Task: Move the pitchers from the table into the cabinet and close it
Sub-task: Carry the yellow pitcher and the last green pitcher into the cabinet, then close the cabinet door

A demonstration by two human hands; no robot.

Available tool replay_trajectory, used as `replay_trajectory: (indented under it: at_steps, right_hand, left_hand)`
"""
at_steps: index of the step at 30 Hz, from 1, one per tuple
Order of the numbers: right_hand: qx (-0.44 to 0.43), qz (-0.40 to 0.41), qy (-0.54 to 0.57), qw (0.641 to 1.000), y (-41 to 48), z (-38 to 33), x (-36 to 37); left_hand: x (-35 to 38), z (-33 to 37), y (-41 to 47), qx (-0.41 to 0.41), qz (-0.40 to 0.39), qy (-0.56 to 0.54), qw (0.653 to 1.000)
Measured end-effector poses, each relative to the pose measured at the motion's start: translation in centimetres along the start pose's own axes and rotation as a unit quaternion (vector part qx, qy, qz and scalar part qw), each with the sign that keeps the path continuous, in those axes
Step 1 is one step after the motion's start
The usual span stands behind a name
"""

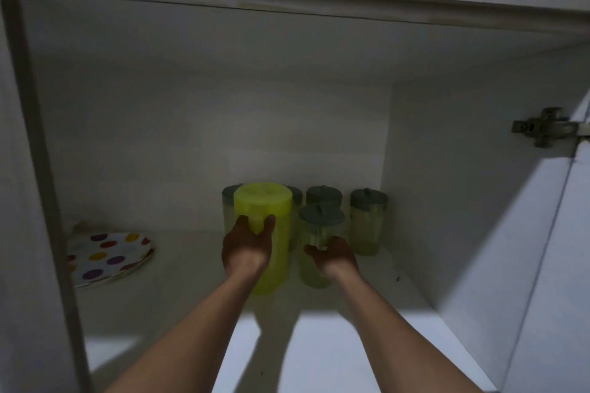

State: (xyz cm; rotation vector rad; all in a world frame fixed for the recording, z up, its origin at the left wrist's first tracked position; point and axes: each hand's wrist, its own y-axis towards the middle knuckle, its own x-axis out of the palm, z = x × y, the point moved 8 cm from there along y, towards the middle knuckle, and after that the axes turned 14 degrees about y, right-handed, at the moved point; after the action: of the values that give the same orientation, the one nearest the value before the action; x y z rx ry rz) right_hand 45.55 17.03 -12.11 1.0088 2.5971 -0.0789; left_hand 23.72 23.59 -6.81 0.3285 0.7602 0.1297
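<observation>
Both my arms reach into an open white cabinet (447, 169). My left hand (245, 249) grips a tall yellow-green pitcher (271, 210) that stands upright on the cabinet floor. My right hand (335, 257) is wrapped around a clear pitcher with a grey lid (321, 217) just to the right of it. Behind these stand several more clear grey-lidded pitchers (367, 220), close to the back wall. Two of them are partly hidden by the yellow-green pitcher.
A stack of polka-dot plates (108, 257) lies on the cabinet floor at the left. The cabinet door (568, 265) hangs open at the right on a metal hinge (542, 128). Bare shelf floor (319, 344) lies in front of the pitchers.
</observation>
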Motion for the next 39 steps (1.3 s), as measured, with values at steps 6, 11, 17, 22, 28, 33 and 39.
replay_trajectory:
  at_steps: [6, 11, 17, 22, 28, 33, 39]
  right_hand:
    - [-0.003, 0.0, -0.109, 0.994, -0.7, -0.5, -0.6]
    - [-0.032, 0.044, -0.171, 0.984, -6.7, -5.1, -3.3]
    - [-0.089, 0.092, -0.195, 0.972, -15.5, -10.4, -7.2]
    - [-0.099, 0.118, -0.226, 0.962, -26.0, -13.1, -10.3]
    - [-0.094, 0.12, -0.264, 0.952, -37.6, -15.2, -14.4]
    - [-0.087, 0.176, -0.302, 0.933, -45.5, -17.0, -20.3]
    - [-0.083, 0.266, -0.318, 0.906, -54.0, -18.7, -30.2]
  left_hand:
    - [-4.3, 0.6, -1.9, 0.043, 0.119, 0.018, 0.992]
    - [-8.6, 2.7, -4.0, 0.158, 0.162, 0.079, 0.971]
    - [-13.3, 5.4, -9.1, 0.3, 0.132, 0.092, 0.94]
    - [-17.3, 5.1, -14.4, 0.373, 0.087, 0.068, 0.921]
    - [-20.3, 6.5, -21.7, 0.459, 0.013, 0.023, 0.888]
    - [-23.2, 12.3, -28.6, 0.514, -0.026, -0.028, 0.857]
    - [-24.2, 19.4, -37.5, 0.574, -0.078, -0.064, 0.813]
